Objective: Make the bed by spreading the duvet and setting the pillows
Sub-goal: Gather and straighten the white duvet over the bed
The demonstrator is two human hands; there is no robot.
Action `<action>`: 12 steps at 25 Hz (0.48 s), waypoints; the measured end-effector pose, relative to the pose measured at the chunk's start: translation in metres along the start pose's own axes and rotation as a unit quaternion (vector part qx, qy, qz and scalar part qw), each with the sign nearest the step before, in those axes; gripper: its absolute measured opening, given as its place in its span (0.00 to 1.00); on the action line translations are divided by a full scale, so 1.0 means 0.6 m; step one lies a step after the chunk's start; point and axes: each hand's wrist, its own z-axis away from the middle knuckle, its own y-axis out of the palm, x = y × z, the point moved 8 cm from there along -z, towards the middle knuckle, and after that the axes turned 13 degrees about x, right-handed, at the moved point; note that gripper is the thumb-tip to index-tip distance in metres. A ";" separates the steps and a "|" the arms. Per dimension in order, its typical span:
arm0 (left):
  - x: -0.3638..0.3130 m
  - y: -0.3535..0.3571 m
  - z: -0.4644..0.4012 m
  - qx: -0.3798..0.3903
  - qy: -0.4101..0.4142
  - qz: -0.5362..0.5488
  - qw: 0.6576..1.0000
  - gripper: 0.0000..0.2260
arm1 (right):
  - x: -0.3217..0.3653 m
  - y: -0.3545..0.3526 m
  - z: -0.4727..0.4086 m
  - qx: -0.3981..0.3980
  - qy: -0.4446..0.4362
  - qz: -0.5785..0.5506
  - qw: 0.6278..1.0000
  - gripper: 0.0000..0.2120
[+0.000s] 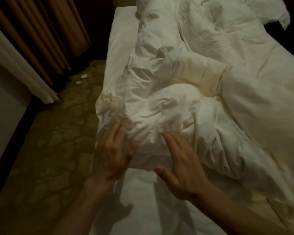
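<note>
1. Crumpled white fabric duvet (185, 102), with a yellowish cream patch on one fold.
2. Plain white bed sheet (120, 53).
3. Olive-green carpet (58, 141) with paler floral scallop pattern.
4. Tan-brown pleated curtain (46, 36) beside a white sheer curtain (24, 70).

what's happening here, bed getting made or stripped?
Being made, by the look of it, and early on. A person stands at one end of the bed, both hands reaching onto a crumpled white duvet. The left hand and right hand have straight fingers at the bunched near edge, not gripping it. The duvet lies in heaped folds, not spread, leaving the sheet bare along the curtain side. I can't pick out a pillow for sure.
</note>
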 end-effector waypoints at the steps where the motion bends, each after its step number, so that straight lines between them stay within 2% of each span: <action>1: 0.003 0.014 0.005 0.005 0.000 0.001 1.000 0.34 | -0.008 0.022 -0.004 0.013 0.009 0.006 1.000 0.48; 7: 0.010 0.115 -0.041 -0.001 0.050 -0.022 0.998 0.33 | -0.084 0.095 -0.056 0.019 0.023 0.047 0.998 0.48; 12: 0.033 0.162 -0.115 -0.065 0.066 -0.061 0.994 0.31 | -0.139 0.105 -0.122 -0.025 -0.016 0.017 0.999 0.43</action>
